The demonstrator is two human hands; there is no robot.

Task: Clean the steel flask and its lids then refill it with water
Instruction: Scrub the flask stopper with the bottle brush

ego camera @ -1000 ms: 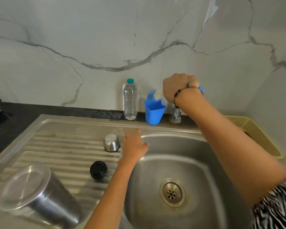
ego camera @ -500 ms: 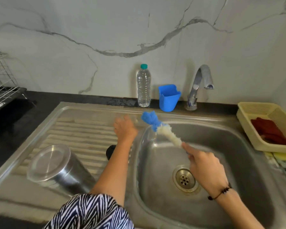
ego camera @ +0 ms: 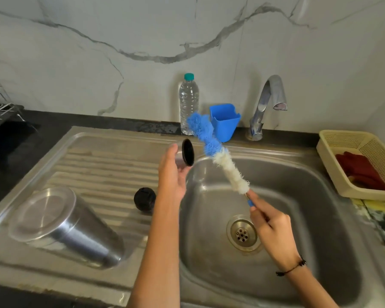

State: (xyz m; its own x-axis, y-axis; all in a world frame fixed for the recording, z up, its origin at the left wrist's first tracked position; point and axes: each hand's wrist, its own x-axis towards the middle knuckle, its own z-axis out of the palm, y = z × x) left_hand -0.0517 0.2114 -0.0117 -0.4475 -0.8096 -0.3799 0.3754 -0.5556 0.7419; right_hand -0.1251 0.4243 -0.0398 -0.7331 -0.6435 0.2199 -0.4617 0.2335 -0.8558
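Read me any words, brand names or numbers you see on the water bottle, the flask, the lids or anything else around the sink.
None can be read.
Plastic water bottle: clear, no label showing.
Steel flask: plain metal, no marking visible.
Steel lid in the left hand and black lid: no lettering visible.
Blue holder, brush, basket: blank.

sink bowl [ego camera: 309, 218] is wide open to reach into, but the draining board's crowded with the flask [ego camera: 65, 227] lying down and a black lid [ego camera: 144, 199] beside it.
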